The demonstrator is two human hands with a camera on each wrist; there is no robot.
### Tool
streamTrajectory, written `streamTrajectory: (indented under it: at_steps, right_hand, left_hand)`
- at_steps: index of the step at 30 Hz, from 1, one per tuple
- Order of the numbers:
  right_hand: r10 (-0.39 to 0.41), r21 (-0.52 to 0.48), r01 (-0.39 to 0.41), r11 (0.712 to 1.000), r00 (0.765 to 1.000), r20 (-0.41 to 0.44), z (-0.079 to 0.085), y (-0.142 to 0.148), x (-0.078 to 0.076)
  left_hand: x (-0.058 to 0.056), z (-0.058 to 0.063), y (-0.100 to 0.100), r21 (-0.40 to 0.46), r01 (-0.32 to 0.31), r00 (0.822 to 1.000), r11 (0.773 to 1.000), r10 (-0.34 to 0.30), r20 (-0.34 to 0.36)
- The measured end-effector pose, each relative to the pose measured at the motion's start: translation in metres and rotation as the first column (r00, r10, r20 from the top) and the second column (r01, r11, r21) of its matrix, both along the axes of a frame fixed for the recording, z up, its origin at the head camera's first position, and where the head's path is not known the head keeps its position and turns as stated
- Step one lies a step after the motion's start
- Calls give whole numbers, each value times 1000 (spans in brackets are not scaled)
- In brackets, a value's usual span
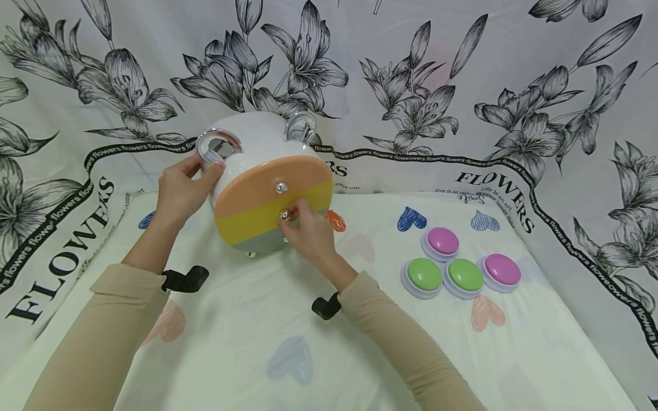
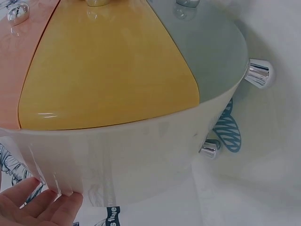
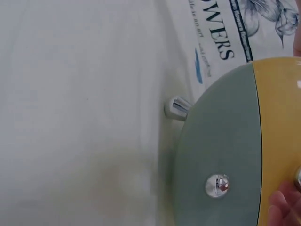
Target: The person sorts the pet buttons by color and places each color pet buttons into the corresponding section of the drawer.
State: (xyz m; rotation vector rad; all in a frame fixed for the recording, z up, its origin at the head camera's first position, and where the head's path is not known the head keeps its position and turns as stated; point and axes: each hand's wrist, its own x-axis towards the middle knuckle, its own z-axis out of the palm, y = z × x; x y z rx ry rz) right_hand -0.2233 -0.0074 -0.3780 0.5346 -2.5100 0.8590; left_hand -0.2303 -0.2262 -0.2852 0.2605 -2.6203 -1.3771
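Observation:
A white rounded drawer box (image 1: pixel 257 128) stands tilted on the cloth, with orange, yellow and grey-green drawer fronts. Shiny silver rings stick up from its top like ears, and silver feet support it. My left hand (image 1: pixel 185 185) holds its left side by the left ring (image 1: pixel 220 146), thumb in front; in the left wrist view fingertips (image 2: pixel 68 207) meet the white shell. My right hand (image 1: pixel 313 231) pinches the silver knob (image 1: pixel 284 215) of the yellow drawer (image 1: pixel 252 224). That drawer sits flush with the orange drawer (image 1: pixel 247 191) and the grey-green drawer (image 3: pixel 221 127).
To the right several round push buttons sit on white bases, including a pink button (image 1: pixel 443 241) and a green button (image 1: pixel 424 274). A white cloth with printed hearts (image 1: pixel 290 359) covers the table. Behind hangs a flower-printed curtain (image 1: pixel 360 114).

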Motion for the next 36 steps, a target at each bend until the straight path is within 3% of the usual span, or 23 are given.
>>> streamTrajectory:
  at_steps: [8,36]
  right_hand:
    - [-89,12,90,996,995,-36,3,-8,0]
    - [-110,17,110,994,994,-14,4,-6,5]
  left_hand:
    - [1,1,1,4,4,1000,1000,-4,-6]
    - [-1,-2,-1,-12,0,1000,1000,-1,-14]
